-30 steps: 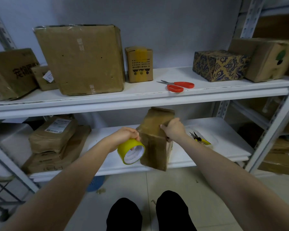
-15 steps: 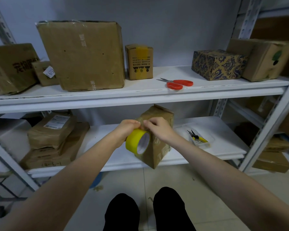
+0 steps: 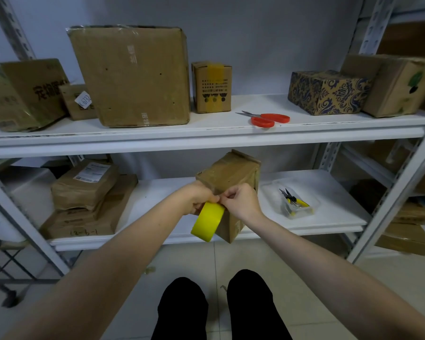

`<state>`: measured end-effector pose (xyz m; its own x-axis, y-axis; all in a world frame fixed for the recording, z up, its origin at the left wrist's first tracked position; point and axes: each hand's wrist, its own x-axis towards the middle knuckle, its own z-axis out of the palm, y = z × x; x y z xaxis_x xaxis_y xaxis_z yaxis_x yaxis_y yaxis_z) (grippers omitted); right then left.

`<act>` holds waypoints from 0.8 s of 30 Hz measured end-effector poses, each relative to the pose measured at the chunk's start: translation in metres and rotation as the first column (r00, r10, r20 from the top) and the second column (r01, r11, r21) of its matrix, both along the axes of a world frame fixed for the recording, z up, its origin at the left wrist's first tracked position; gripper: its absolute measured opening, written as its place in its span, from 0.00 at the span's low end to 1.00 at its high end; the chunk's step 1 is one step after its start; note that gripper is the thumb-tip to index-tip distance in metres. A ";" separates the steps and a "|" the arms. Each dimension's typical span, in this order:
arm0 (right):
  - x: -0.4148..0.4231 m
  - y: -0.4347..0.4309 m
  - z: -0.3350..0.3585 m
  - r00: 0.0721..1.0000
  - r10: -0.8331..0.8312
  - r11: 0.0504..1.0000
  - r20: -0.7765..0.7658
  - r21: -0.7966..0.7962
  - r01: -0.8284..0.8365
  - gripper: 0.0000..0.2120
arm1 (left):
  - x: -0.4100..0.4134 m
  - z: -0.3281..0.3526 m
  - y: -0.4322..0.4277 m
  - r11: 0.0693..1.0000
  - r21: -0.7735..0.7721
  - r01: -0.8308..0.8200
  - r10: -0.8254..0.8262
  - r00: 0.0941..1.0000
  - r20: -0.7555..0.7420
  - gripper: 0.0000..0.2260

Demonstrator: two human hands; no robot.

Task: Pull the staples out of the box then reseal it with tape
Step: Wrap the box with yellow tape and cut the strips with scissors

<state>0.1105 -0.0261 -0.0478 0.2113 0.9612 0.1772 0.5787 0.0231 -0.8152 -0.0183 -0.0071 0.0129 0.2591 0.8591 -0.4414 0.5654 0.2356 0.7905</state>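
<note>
The box (image 3: 231,173) is a small oblong of worn brown cardboard with soft corners and a glossy skin of old clear tape across its upper face. It stands tilted on the lower shelf (image 3: 157,192) at the middle of the front edge, and its lowest corner hangs out past that edge. What steadies it is hidden behind the hands.

Touching its near face is a roll of tape (image 3: 206,223), a smooth, bright yellow ring seen almost edge-on. The left hand (image 3: 196,197) grips the roll at its top, fingers curled over the rim. The right hand (image 3: 241,202) is bunched, its thumb and forefinger pinching at the top of the roll, right against the left fingertips. Whether a loose end of tape lies between them is too small to tell.

To the right on the same white shelf lies a clear plastic tray (image 3: 304,212) holding yellow-handled pliers (image 3: 292,201). At the left end is a stack of wrinkled brown paper parcels (image 3: 84,185).

On the upper shelf (image 3: 206,133), orange-handled scissors (image 3: 268,118) lie near the front edge, right of centre. Behind stand a large plain carton (image 3: 133,77), a small carton with a yellow tape strip (image 3: 211,87), and a blue-patterned box (image 3: 329,92).
</note>
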 end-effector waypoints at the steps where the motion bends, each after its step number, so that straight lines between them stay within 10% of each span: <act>1: 0.002 -0.001 -0.001 1.000 -0.022 1.000 -0.010 -0.001 0.022 0.06 | 0.003 -0.002 -0.001 0.999 0.005 0.033 -0.033 0.999 -0.033 0.07; 8: 0.025 0.001 0.006 0.982 -0.125 0.992 -0.144 0.004 0.127 0.13 | 0.014 -0.001 0.002 0.982 0.153 -0.112 0.104 0.993 0.056 0.34; 13: 0.034 0.010 0.014 0.972 -0.138 0.989 -0.188 0.028 0.146 0.10 | 0.015 0.001 0.000 0.978 0.180 -0.104 0.094 0.994 0.061 0.11; 24: 0.025 0.046 0.042 0.976 -0.216 0.976 0.004 -0.004 0.216 0.09 | 0.007 -0.001 0.026 0.941 0.311 -0.137 0.187 0.973 -0.136 0.24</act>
<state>0.1350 0.0195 -0.0061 0.4138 0.8936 0.1742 0.5724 -0.1066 -0.8130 -0.0109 0.0189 0.0116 0.0521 0.9817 -0.1834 0.6649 0.1029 0.7398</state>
